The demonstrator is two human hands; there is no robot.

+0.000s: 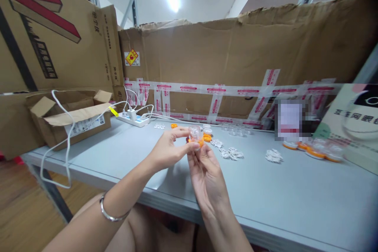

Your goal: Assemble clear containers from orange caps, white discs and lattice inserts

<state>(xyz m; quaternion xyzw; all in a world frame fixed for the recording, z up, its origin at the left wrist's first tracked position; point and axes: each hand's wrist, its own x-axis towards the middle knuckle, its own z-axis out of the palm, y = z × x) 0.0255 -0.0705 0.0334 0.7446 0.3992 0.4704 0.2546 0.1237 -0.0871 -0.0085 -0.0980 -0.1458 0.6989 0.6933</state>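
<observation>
A small round clear plastic container with an orange base (195, 136) is held up above the table, between both hands. My left hand (165, 150) grips its side between thumb and fingers. From below, my right hand (208, 171) closes its fingertips on the orange part. Behind it on the table lie orange rings (207, 138) and a white round piece (207, 129). Small flat white plastic parts (232, 153) lie in a loose pile to the right of my hands. The inside of the container is too small to make out.
Another pile of white parts (274, 156) lies farther right, before orange-and-clear containers (317, 149) and a printed box (351, 126). Clear pieces (238, 130) line the back. A power strip (134, 119) with white cables and an open carton (71, 114) stand left. Cardboard (201, 59) walls the back.
</observation>
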